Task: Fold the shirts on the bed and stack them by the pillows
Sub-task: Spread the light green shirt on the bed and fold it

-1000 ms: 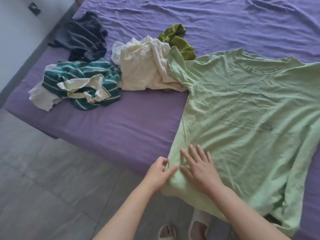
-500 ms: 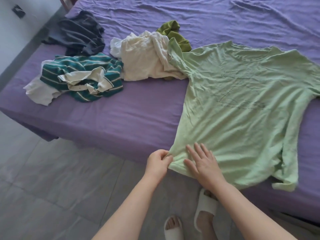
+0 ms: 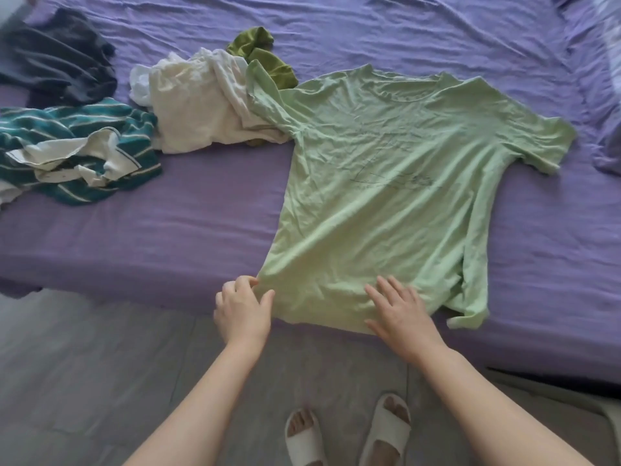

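A light green T-shirt lies spread face up on the purple bed, its hem hanging over the near edge. My left hand pinches the hem's left corner. My right hand lies flat with straight fingers on the hem, a little to the right. The shirt's left sleeve overlaps a crumpled cream shirt. Its right bottom edge is bunched and folded under.
A teal striped shirt and a dark grey garment lie crumpled at the left. An olive green garment sits behind the cream one. A pillow corner shows at far right. Grey floor and my slippered feet are below.
My right hand has slid rightwards along the hem, away from my left hand. The shirt lies flatter and more of the bed's right side is in view.
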`<state>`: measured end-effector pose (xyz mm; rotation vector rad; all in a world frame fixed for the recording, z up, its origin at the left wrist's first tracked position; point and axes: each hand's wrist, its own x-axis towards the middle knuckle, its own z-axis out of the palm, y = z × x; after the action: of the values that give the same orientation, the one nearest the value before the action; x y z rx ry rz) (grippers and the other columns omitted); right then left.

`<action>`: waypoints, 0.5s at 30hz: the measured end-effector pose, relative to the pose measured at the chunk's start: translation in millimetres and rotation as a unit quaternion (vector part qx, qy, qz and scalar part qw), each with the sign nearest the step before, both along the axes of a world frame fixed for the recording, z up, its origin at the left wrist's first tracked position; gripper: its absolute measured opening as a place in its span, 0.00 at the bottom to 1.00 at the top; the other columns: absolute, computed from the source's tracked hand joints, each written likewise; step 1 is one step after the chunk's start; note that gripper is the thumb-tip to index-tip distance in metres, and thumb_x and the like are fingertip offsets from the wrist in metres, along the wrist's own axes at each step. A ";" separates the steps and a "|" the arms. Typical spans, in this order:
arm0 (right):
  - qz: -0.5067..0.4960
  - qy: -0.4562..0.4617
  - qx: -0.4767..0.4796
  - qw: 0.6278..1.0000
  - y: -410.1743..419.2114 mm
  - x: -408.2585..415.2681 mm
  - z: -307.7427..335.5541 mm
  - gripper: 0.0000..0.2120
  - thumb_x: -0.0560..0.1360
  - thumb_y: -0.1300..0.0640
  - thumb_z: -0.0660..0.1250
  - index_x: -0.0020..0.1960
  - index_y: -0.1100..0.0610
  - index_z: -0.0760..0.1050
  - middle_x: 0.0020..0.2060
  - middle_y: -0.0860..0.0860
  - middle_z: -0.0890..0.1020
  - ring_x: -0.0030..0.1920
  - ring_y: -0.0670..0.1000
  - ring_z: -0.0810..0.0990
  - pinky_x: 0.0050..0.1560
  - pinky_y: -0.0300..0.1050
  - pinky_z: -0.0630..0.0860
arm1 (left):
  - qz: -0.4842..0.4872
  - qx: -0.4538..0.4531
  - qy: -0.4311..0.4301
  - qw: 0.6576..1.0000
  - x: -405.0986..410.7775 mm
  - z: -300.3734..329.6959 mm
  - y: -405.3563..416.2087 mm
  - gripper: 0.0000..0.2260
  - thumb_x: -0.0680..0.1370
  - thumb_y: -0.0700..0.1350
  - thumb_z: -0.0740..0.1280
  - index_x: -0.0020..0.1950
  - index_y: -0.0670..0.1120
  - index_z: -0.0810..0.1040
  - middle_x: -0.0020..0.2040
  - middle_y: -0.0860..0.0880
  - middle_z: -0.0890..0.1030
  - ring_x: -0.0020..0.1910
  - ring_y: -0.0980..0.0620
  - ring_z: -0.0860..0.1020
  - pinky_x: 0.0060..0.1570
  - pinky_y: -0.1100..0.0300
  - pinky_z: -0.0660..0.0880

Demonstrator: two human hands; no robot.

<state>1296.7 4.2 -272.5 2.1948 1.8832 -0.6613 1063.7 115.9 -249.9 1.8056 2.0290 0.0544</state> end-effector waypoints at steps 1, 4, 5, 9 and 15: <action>-0.004 -0.002 0.013 1.000 -8.0 12.1 5.2 0.30 0.76 0.46 0.63 0.74 0.53 0.58 0.75 0.56 0.59 0.75 0.56 0.54 0.73 0.54 0.52 | -0.035 0.017 -0.006 0.999 14.2 2.2 -5.4 0.16 0.75 0.52 0.68 0.59 0.47 0.75 0.57 0.44 0.75 0.58 0.42 0.71 0.55 0.50 0.68; -0.022 -0.021 0.076 0.997 -29.9 47.7 16.4 0.30 0.61 0.54 0.79 0.60 0.60 0.77 0.59 0.60 0.79 0.62 0.61 0.76 0.60 0.59 0.72 | -0.158 0.007 -0.086 0.984 68.2 6.4 -24.3 0.12 0.76 0.50 0.68 0.58 0.49 0.77 0.57 0.49 0.76 0.59 0.47 0.70 0.58 0.54 0.67; -0.036 -0.025 0.097 0.994 -35.8 58.5 18.3 0.29 0.58 0.55 0.81 0.56 0.60 0.79 0.56 0.59 0.81 0.58 0.61 0.78 0.56 0.61 0.74 | -0.196 -0.012 -0.120 0.973 87.8 5.9 -30.8 0.11 0.76 0.50 0.68 0.57 0.49 0.78 0.57 0.50 0.77 0.60 0.49 0.71 0.59 0.55 0.67; -0.114 -0.008 0.153 0.982 -53.9 90.9 20.9 0.22 0.61 0.57 0.80 0.54 0.60 0.80 0.57 0.62 0.79 0.60 0.65 0.77 0.55 0.65 0.74 | -0.309 -0.070 -0.208 0.925 161.9 3.7 -54.6 0.10 0.76 0.49 0.68 0.56 0.48 0.82 0.57 0.48 0.80 0.62 0.50 0.72 0.64 0.64 0.61; -0.333 0.117 0.161 0.922 -77.1 122.9 8.1 0.24 0.73 0.64 0.67 0.68 0.53 0.70 0.68 0.61 0.70 0.66 0.60 0.69 0.64 0.50 0.68 | -0.368 -0.096 -0.232 0.895 237.7 -6.8 -81.5 0.10 0.77 0.45 0.67 0.56 0.46 0.82 0.58 0.46 0.81 0.61 0.49 0.75 0.62 0.64 0.62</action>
<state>1419.6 -73.0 -264.4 3.1413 1.3727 -0.7800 1301.4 34.5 -256.7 2.0619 0.9173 0.0529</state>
